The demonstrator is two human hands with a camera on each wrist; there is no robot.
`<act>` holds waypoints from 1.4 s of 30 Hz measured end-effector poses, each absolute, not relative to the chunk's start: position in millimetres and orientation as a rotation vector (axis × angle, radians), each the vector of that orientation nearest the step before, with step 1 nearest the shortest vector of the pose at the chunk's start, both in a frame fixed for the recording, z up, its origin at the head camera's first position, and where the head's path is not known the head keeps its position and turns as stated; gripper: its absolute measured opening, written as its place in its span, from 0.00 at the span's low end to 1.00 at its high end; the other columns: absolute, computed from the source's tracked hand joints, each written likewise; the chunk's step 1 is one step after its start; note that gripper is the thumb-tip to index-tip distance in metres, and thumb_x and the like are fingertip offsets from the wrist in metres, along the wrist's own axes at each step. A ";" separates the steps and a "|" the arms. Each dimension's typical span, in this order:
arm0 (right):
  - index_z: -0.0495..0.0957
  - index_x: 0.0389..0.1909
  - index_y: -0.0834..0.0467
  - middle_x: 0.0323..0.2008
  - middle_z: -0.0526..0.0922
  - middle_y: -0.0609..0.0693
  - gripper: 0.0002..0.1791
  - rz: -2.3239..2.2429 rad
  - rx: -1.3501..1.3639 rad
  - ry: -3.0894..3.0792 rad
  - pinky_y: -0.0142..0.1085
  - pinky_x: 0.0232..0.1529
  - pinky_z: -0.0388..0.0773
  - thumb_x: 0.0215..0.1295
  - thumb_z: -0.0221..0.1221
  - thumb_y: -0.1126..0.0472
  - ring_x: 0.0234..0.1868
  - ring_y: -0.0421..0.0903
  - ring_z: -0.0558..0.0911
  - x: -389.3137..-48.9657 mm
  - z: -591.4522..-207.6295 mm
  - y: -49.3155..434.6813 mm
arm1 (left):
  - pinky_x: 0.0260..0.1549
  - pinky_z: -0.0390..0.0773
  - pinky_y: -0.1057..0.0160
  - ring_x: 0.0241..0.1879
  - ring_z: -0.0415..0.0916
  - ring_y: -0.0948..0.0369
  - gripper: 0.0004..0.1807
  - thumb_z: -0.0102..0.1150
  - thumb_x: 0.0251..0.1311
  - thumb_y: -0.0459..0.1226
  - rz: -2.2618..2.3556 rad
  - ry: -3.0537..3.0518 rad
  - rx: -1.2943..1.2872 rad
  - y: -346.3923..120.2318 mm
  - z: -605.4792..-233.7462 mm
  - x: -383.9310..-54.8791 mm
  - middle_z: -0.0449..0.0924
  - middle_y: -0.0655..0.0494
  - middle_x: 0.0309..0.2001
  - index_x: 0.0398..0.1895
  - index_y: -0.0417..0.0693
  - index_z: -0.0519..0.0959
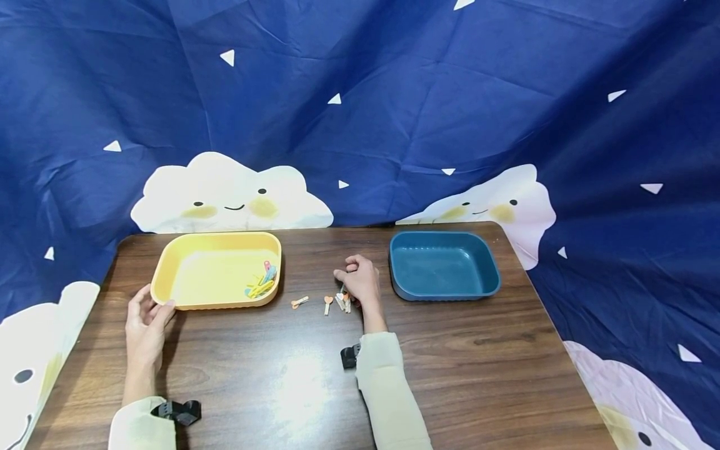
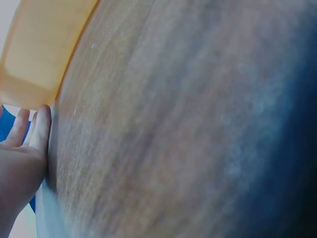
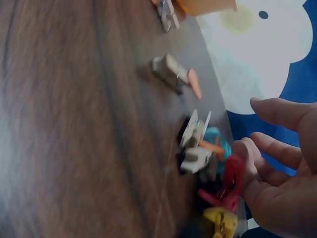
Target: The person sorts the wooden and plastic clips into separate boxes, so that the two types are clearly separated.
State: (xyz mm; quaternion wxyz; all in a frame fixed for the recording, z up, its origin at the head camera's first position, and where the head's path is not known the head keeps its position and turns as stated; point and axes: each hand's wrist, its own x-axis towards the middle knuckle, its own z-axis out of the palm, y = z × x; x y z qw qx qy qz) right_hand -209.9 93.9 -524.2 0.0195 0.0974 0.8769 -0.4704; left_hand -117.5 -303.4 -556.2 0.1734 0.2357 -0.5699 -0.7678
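Observation:
My left hand point(image 1: 147, 328) is at the near left corner of a yellow tray point(image 1: 216, 306), thumb by the front wall and fingers by the side. In the left wrist view its fairly straight fingers touch the tray. My right hand point(image 1: 362, 281) hovers over a small group of wooden clothespins point(image 1: 340, 302) with heart tops, its thumb apart from the fingers and nothing seen between them. The right wrist view also shows a red clothespin point(image 3: 232, 183), a yellow clothespin point(image 3: 221, 221) and a teal piece point(image 3: 218, 139) close to the fingers; the hand mostly hides these in the head view.
Two more heart-topped clothespins lie left of the group, one loose clothespin point(image 1: 300, 302) nearest the yellow tray. Several coloured clothespins point(image 1: 262, 286) are in that tray's right end. A dark blue tray point(image 1: 444, 297) stands right of my right hand. A blue cloth point(image 1: 360, 125) hangs behind the table.

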 end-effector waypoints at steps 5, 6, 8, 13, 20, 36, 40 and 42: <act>0.82 0.51 0.58 0.43 0.85 0.51 0.22 -1.393 0.351 2.715 0.46 0.48 0.80 0.58 0.74 0.55 0.48 0.54 0.80 -209.3 -527.1 99.2 | 0.41 0.80 0.76 0.49 0.75 0.65 0.32 0.61 0.64 0.22 -2.179 -1.618 0.666 -304.1 -556.9 -117.8 0.73 0.56 0.54 0.69 0.52 0.69; 0.82 0.51 0.58 0.43 0.84 0.51 0.22 -1.381 0.362 2.719 0.46 0.47 0.80 0.58 0.74 0.55 0.48 0.54 0.79 -209.4 -527.4 100.2 | 0.40 0.80 0.76 0.48 0.75 0.66 0.32 0.61 0.64 0.22 -2.180 -1.622 0.666 -304.2 -557.1 -117.9 0.73 0.56 0.54 0.69 0.53 0.69; 0.82 0.52 0.58 0.42 0.83 0.51 0.22 -1.348 0.378 2.731 0.47 0.46 0.80 0.58 0.74 0.56 0.49 0.55 0.78 -209.7 -528.4 102.0 | 0.41 0.81 0.76 0.49 0.75 0.66 0.32 0.61 0.64 0.22 -2.188 -1.622 0.666 -304.0 -557.1 -118.0 0.73 0.56 0.54 0.69 0.53 0.69; 0.81 0.53 0.58 0.44 0.80 0.54 0.23 -1.215 0.354 2.790 0.49 0.51 0.78 0.58 0.74 0.58 0.52 0.57 0.76 -211.2 -530.4 104.0 | 0.41 0.81 0.76 0.49 0.75 0.65 0.32 0.60 0.64 0.22 -2.185 -1.608 0.659 -303.7 -556.8 -117.7 0.73 0.55 0.54 0.69 0.52 0.69; 0.80 0.52 0.60 0.49 0.77 0.59 0.25 -1.088 0.317 2.851 0.50 0.55 0.76 0.56 0.75 0.55 0.53 0.59 0.75 -212.5 -530.4 104.6 | 0.41 0.81 0.75 0.50 0.75 0.65 0.32 0.61 0.63 0.21 -2.193 -1.599 0.660 -303.8 -558.2 -117.5 0.73 0.55 0.54 0.69 0.52 0.70; 0.84 0.43 0.55 0.39 0.84 0.52 0.15 -1.047 0.321 2.866 0.47 0.45 0.79 0.55 0.75 0.59 0.43 0.54 0.80 -211.5 -527.3 101.9 | 0.39 0.81 0.76 0.48 0.75 0.66 0.32 0.62 0.64 0.23 -2.167 -1.629 0.665 -304.9 -558.5 -117.4 0.73 0.56 0.54 0.69 0.53 0.70; 0.84 0.40 0.52 0.36 0.83 0.48 0.12 -1.051 0.338 2.888 0.46 0.37 0.78 0.55 0.73 0.61 0.38 0.52 0.80 -210.7 -528.0 101.3 | 0.39 0.80 0.77 0.48 0.75 0.67 0.33 0.64 0.64 0.25 -2.145 -1.666 0.676 -305.1 -559.1 -118.2 0.73 0.57 0.54 0.70 0.54 0.69; 0.84 0.41 0.51 0.36 0.82 0.48 0.12 -1.069 0.342 2.896 0.45 0.37 0.78 0.55 0.72 0.61 0.39 0.51 0.80 -210.5 -528.5 101.4 | 0.39 0.80 0.77 0.48 0.74 0.66 0.33 0.64 0.64 0.25 -2.142 -1.667 0.680 -305.4 -559.3 -118.5 0.72 0.57 0.55 0.70 0.53 0.69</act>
